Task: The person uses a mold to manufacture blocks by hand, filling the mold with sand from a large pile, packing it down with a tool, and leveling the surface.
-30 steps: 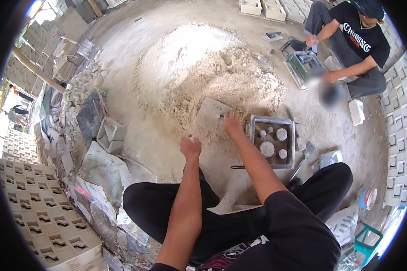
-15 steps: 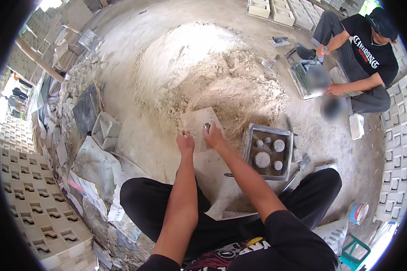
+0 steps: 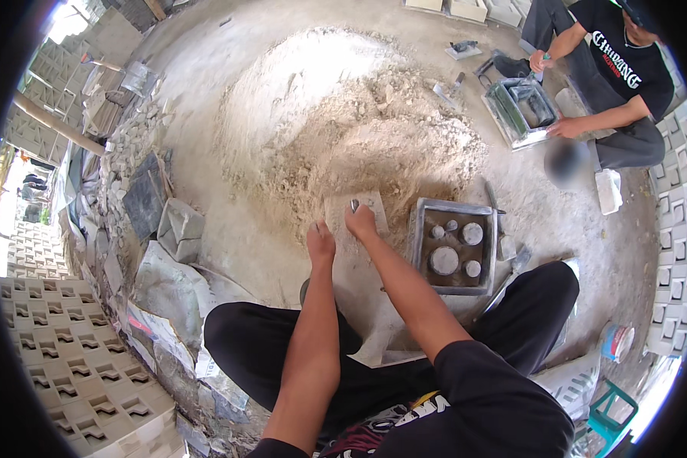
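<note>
Both fists are held out in front of me, low at the near edge of a powder heap. My left hand (image 3: 320, 244) is closed, and what it grips is hidden by its fingers. Wrapped round a short handle with a shiny metal end (image 3: 354, 204) is my right hand (image 3: 360, 221). A pale, flat square board (image 3: 374, 204) lies just beyond and beside the right hand; whether the handle joins it I cannot tell. To the right of my right forearm stands a grey rectangular mould frame (image 3: 418, 244) with several round plugs, the largest a pale disc (image 3: 444, 260).
Beyond my hands rises a pale powder heap (image 3: 336, 84). A co-worker (image 3: 618, 69) sits at the far right with hands on another mould (image 3: 504, 114). Patterned blocks (image 3: 76, 359) are stacked at left; rubble and crumpled sheets (image 3: 172, 282) lie nearer. A trowel (image 3: 520, 259) lies right.
The pale board sits further right and looks squarer than before. My left fist is slightly further right; the right stays beside the board. The whole view has shifted a little.
</note>
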The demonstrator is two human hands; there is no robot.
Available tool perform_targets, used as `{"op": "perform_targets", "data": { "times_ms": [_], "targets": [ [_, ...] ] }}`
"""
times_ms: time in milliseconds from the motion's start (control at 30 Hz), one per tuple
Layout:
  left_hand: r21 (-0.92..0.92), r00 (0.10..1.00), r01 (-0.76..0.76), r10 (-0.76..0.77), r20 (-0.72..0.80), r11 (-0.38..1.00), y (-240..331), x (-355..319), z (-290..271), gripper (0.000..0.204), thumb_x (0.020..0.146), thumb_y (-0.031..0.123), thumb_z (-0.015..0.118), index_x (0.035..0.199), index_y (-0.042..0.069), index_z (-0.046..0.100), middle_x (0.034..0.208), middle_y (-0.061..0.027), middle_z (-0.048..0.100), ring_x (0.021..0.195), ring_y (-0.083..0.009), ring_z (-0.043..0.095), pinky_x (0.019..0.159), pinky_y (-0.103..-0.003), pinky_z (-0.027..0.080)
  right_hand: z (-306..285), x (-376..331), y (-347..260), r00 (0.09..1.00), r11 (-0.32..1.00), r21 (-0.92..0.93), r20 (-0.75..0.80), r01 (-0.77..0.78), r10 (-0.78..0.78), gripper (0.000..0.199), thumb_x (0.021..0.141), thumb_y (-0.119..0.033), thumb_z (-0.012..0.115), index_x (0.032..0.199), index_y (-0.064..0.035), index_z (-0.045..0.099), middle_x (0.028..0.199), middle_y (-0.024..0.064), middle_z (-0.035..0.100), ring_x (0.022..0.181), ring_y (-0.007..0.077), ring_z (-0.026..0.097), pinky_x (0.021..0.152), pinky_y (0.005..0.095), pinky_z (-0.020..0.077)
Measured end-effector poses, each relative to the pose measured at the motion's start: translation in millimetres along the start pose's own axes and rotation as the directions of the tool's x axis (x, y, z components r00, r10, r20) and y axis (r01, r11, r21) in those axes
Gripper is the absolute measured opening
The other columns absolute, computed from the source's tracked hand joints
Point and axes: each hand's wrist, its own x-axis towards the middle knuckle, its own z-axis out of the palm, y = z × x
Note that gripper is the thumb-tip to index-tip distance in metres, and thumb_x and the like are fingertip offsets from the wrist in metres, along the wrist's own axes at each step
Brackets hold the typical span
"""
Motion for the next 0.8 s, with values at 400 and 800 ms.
{"op": "perform_targets", "data": {
  "times_ms": [400, 800],
  "targets": [
    [-0.043, 0.99, -0.068, 0.062, -0.128, 0.997, -4.5, -1.5, -3.0, 0.043, 0.094, 0.031, 0.04, 0.081, -0.008, 0.056, 0.081, -0.0291, 0.058, 0.081, -0.0455, 0.055, 0.072, -0.05, 0.041, -7.5, -32.3, 3.6, 0.969, 0.978, -0.011, -0.135, 0.209, -0.209, 0.048, 0.086, -0.036, 0.055, 0.097, 0.0102, 0.055, 0.09, 0.0338, 0.061, 0.091, 0.0478, 0.059, 0.081, 0.0498, 0.047],
    [-0.231, 0.971, -0.236, 0.24, -0.01, 0.944, 49.9, -12.9, 33.6, 0.046, 0.095, 0.036, 0.04, 0.094, -0.005, 0.061, 0.092, -0.0261, 0.061, 0.088, -0.0413, 0.058, 0.077, -0.046, 0.044, -101.3, -109.3, -1.9, 0.918, 0.963, 0.04, -0.315, 0.266, -0.241, 0.046, 0.087, -0.037, 0.056, 0.094, 0.0089, 0.054, 0.089, 0.0328, 0.06, 0.089, 0.0478, 0.058, 0.078, 0.0511, 0.0455]
  ]
}}
